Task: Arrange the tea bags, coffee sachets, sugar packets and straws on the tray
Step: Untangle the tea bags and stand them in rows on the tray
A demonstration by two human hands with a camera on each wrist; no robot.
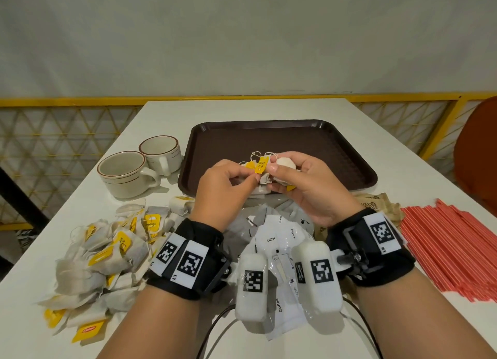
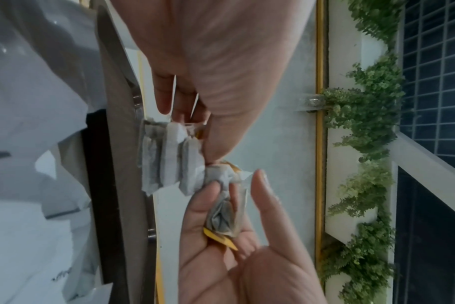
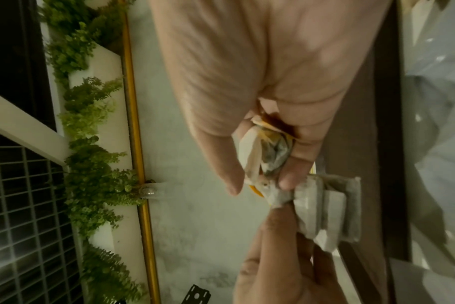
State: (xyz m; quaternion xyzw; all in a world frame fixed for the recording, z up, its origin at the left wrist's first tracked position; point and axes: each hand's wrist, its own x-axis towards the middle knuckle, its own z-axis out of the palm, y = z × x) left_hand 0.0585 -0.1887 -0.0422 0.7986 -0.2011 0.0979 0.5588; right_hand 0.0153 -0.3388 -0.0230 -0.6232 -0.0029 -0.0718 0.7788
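Above tray (image 1: 336, 141), both hands pinch tea bags (image 1: 262, 168), apparently several.

Tea bags (image 1: 265, 170) bunched above brown tray (image 1: 336, 143); loose tea bag pile (image 1: 102, 256), coffee sachets (image 1: 274, 240), red straws (image 1: 451, 248) on table.

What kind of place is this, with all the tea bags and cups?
Probably a café or canteen. A brown serving tray sits on a white table, beside two cups, heaps of tea bags, coffee sachets and red straws.
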